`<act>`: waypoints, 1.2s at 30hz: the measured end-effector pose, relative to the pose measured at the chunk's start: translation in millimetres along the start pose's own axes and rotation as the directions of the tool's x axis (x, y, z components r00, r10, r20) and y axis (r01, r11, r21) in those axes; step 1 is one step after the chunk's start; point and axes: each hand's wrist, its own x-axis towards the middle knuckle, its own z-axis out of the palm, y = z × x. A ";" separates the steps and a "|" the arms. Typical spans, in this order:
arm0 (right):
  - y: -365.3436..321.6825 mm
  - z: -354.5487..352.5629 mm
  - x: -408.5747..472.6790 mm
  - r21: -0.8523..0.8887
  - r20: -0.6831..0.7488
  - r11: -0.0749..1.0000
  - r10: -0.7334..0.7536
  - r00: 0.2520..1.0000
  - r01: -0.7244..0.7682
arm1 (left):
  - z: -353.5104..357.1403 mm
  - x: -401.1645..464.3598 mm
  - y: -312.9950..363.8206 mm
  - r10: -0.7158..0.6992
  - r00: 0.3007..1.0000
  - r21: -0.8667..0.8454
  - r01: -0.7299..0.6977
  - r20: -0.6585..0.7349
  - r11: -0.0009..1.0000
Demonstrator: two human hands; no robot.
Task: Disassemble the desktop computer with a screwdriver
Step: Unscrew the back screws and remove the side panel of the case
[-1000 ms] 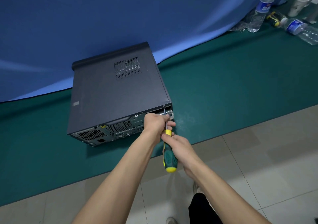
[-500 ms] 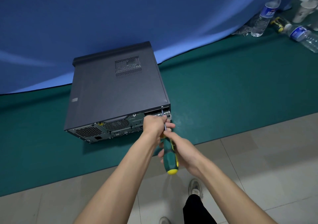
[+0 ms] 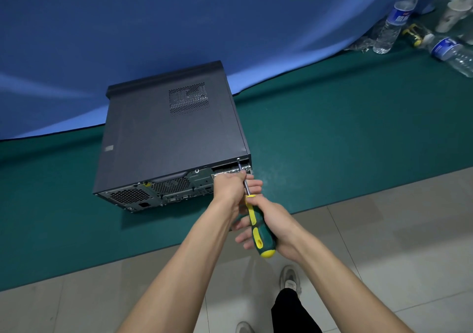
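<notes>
On the green mat [image 3: 332, 133], the computer [image 3: 166, 138] lies flat with its rear panel facing the person. At that panel's upper right corner the screwdriver [image 3: 256, 220] tip meets a screw too small to make out. The tool's long axis runs from that corner back and slightly right toward the person, handle nearest them. The right hand [image 3: 276, 227] wraps the green-and-yellow handle, fingers curled round it. The left hand [image 3: 230, 189] is closer to the case; it pinches the steel shaft just below the tip, steadying it, and hides part of the panel there. Judging by this, the next turn needs the shaft kept in line with the screw. Two water bottles [image 3: 394, 22] and a paper cup [image 3: 450, 15] stand well apart, far right, before the blue cloth [image 3: 179, 25]. Nothing blocks the tool.
</notes>
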 end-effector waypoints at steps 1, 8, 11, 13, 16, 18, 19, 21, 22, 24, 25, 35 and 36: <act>-1.6 -2.0 -0.7 0.037 -0.011 0.999 -0.018 1.000 0.019 | -0.9 0.9 -1.4 0.009 1.000 0.036 -0.009 0.005 0.999; 0.8 -12.6 -2.1 0.093 -0.077 0.990 -0.103 0.992 0.110 | -1.3 1.8 -1.8 0.070 0.997 0.150 -0.074 0.034 0.986; 1.2 -12.7 -0.9 0.124 -0.056 0.988 -0.082 0.995 0.088 | -2.2 2.3 -1.2 0.058 0.998 0.136 -0.062 0.033 0.989; 1.8 -11.2 0.9 0.208 -0.017 0.977 -0.037 0.999 0.039 | -2.6 3.4 -0.3 0.052 0.998 0.114 -0.055 0.029 0.992; 5.8 -6.5 8.1 0.160 -0.131 0.987 -0.010 0.991 0.031 | -0.3 3.7 -0.8 0.035 0.998 0.074 -0.039 0.045 0.996; 9.1 -3.1 13.2 -0.046 -0.304 0.996 -0.084 0.949 0.074 | 0.3 2.7 -1.7 0.025 0.999 0.090 -0.029 0.046 0.996; 10.7 -1.3 14.6 -0.092 -0.345 0.992 -0.116 0.932 0.089 | 0.4 2.6 -1.4 0.025 0.999 0.118 -0.029 0.037 0.993; 10.7 2.6 15.6 -0.114 -0.318 0.988 -0.134 0.938 0.103 | 1.0 3.5 -0.6 0.027 1.000 0.124 -0.029 0.016 0.992; 8.9 4.4 12.8 -0.126 -0.268 0.988 -0.118 0.956 0.086 | 1.4 3.8 -0.4 0.024 1.000 0.086 -0.025 0.014 0.996; 4.3 4.6 6.7 -0.105 -0.133 0.994 -0.027 0.991 0.013 | 2.7 3.7 0.1 0.015 1.000 0.003 -0.015 0.019 1.000; 2.3 2.5 4.3 -0.049 -0.064 0.999 0.016 0.998 -0.019 | 2.4 4.2 0.4 0.004 1.000 -0.036 -0.003 0.030 0.999; 4.7 -0.8 8.3 -0.150 -0.141 0.985 -0.107 0.984 0.085 | -3.4 6.3 1.2 -0.011 0.998 0.013 0.011 0.054 1.000; 4.9 -1.5 7.2 -0.134 -0.088 0.990 -0.056 0.995 0.044 | -2.0 6.4 1.0 -0.019 0.998 -0.023 0.021 0.057 1.000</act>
